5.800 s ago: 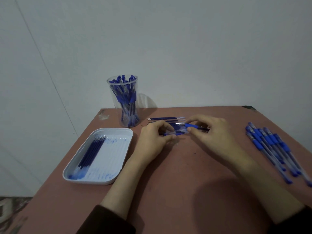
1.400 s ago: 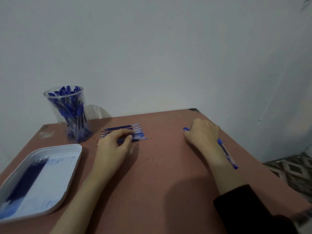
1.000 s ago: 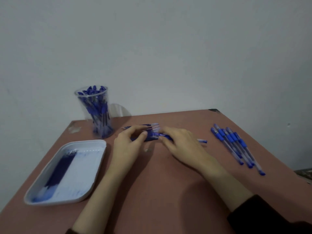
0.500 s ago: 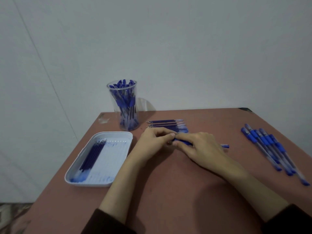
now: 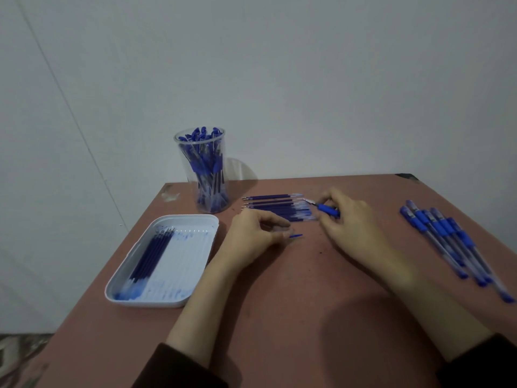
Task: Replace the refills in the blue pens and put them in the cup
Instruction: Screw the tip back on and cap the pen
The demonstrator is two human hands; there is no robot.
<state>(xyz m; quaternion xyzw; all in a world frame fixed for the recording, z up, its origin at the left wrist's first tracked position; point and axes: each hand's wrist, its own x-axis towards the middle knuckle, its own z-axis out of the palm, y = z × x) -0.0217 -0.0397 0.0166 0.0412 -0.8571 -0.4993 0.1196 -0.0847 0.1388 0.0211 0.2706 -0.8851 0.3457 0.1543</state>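
Refills (image 5: 275,205), thin dark-blue rods, lie in a row at 12 o'clock on the brown table (image 5: 279,289). Beside them the right hand (image 5: 352,222) pinches a rubber-gripped pen front (image 5: 328,210), and the left hand (image 5: 249,236) curls round a slim blue-ended piece (image 5: 296,236). Clear round cup (image 5: 179,141) at 11, white tray (image 5: 190,247) at 9, pens (image 5: 444,236) at 3.

- reddish-brown table (image 5: 307,289);
- white tray (image 5: 190,217) holding refills, left of the left hand (image 5: 251,236);
- clear cup (image 5: 201,177) full of pens, beyond that hand;
- loose refills (image 5: 279,208) in a row, just beyond both hands;
- blue pens (image 5: 447,239) side by side, right of the right hand (image 5: 347,219).
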